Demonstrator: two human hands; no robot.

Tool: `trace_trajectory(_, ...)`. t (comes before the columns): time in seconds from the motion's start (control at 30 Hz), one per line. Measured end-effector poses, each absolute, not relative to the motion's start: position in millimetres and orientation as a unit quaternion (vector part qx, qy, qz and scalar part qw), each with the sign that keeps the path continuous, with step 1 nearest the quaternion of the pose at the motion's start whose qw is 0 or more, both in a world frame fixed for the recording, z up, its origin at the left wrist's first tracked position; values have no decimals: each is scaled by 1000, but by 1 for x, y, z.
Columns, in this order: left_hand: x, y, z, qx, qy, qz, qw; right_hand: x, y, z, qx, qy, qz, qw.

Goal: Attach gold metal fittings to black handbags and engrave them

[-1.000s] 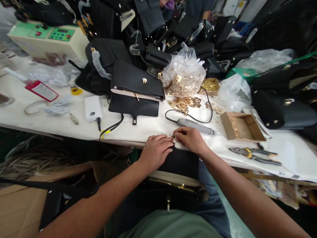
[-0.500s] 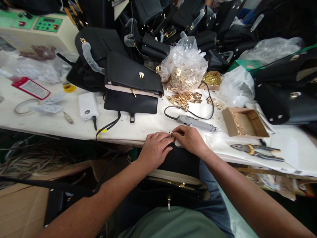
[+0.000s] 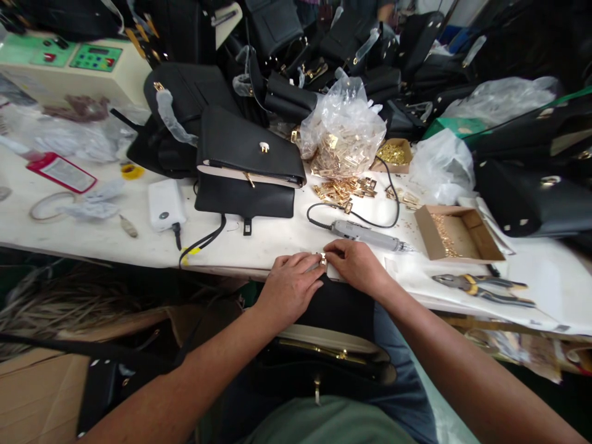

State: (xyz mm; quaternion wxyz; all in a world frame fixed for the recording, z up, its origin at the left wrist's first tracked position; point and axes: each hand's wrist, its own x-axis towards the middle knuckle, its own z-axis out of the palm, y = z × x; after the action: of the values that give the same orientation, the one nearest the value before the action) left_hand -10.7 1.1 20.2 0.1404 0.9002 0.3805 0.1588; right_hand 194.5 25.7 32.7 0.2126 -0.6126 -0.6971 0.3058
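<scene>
A black handbag [image 3: 345, 302] rests on my lap, its flap spread toward the table edge and its pale-lined mouth facing me. At the end of the flap sits a small gold clasp plate [image 3: 323, 259]. My left hand [image 3: 292, 282] lies over the flap's end, fingers closed on it from the left and fingertips against the plate. From the right, my right hand [image 3: 354, 262] pinches the plate's edge between thumb and bent forefinger. The fingertips partly cover the plate. Just beyond my hands lies a grey electric screwdriver [image 3: 365, 234], its cable looped behind.
Pliers [image 3: 481, 288] and a cardboard box [image 3: 478, 234] of small gold parts lie to the right. Loose gold plates [image 3: 345, 190] spill before a clear plastic bag [image 3: 346, 123]. Another black handbag [image 3: 247, 148] and a white power pack [image 3: 165, 203] stand left.
The gold plate has tipped so its bright face now shows between my fingertips. Both hands stay at the flap's end. The whole view has shifted slightly downward.
</scene>
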Motion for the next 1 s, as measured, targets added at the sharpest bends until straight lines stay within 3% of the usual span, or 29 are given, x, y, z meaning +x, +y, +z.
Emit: trace_trajectory(1.0,-11,3,17,885,386,194,174,201,23,21,-611,-704,291,215)
